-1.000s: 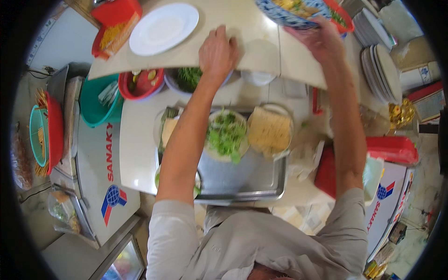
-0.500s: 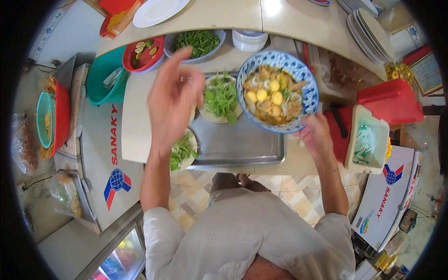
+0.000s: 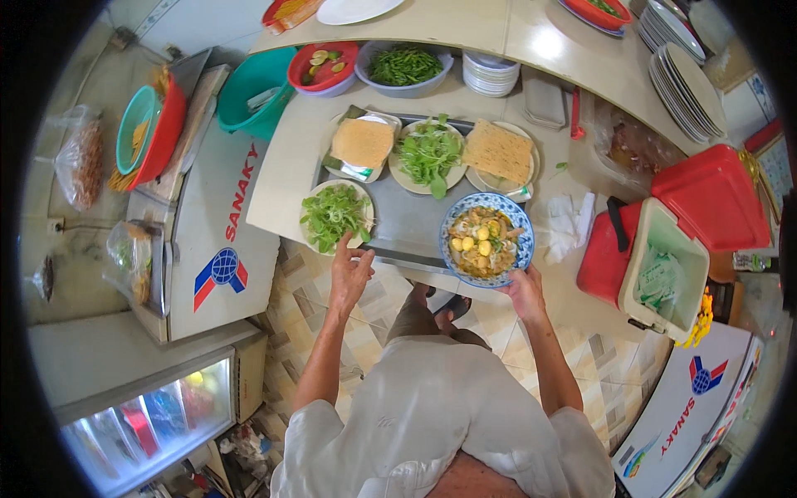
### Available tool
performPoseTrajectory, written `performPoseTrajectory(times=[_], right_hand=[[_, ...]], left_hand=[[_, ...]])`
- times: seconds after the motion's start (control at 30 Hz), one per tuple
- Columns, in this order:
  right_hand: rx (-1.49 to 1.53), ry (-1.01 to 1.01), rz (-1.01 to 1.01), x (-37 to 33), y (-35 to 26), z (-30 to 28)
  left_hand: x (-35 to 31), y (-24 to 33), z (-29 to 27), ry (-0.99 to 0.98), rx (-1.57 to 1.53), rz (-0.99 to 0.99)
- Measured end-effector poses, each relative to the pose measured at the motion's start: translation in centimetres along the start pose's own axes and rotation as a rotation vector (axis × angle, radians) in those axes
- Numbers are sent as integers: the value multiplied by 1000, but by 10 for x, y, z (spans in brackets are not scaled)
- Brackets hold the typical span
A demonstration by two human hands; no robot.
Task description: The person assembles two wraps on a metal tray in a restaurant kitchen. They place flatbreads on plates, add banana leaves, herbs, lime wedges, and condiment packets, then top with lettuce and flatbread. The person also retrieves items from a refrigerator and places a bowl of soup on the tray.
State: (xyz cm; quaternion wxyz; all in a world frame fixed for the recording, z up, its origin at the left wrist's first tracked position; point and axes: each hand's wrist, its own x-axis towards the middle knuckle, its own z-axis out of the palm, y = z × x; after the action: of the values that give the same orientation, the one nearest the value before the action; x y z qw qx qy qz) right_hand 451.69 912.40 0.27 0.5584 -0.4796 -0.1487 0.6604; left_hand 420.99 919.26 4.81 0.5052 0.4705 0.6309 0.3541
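My right hand grips the near right rim of a blue-and-white patterned bowl. Noodles, broth and several small yellow eggs fill it. The bowl is over the near right corner of a metal tray; whether it rests there I cannot tell. My left hand holds nothing, fingers apart, close to the tray's near left edge. Just beyond it lie leafy greens on a plate. Farther back on the tray are more greens, with a square cracker and a sesame cracker on plates either side.
Behind the tray are a red bowl of limes, a basin of green vegetables and stacked white dishes. At right stands an open red-and-white cooler box beside crumpled tissues. A green bin is at left.
My right hand has brought the bowl back toward me, low over the tray's near corner. The left hand has dropped from above the tray to its near edge. The view has shifted, showing both crackers.
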Motion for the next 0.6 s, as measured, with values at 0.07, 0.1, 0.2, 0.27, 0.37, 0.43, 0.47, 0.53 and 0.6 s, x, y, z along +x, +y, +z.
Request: performPoseTrajectory(times=[0.07, 0.1, 0.2, 0.27, 0.37, 0.43, 0.47, 0.53, 0.6], right_hand=[[21, -41, 16, 0, -1, -3], [28, -35, 4, 1, 0, -4], [32, -32, -27, 3, 5, -10], [21, -49, -45, 4, 11, -14], [27, -47, -54, 4, 19, -21], [-16, 32, -5, 4, 21, -22], [2, 12, -40, 3, 21, -21], [-21, 71, -19, 4, 16, -19], [-83, 130, -2, 3, 9, -16]], left_hand=[[-4, -13, -6, 104, -13, -33], [-6, -19, -8, 148, -43, -50], [-4, -34, -20, 300, -96, -87], [3, -48, -33, 441, -79, -151], [26, -83, -63, 560, -182, -89], [42, -104, -85, 587, 14, -74], [49, -110, -94, 549, 72, -85], [59, -112, -106, 417, -187, -210], [64, -107, -110, 364, -398, -257]])
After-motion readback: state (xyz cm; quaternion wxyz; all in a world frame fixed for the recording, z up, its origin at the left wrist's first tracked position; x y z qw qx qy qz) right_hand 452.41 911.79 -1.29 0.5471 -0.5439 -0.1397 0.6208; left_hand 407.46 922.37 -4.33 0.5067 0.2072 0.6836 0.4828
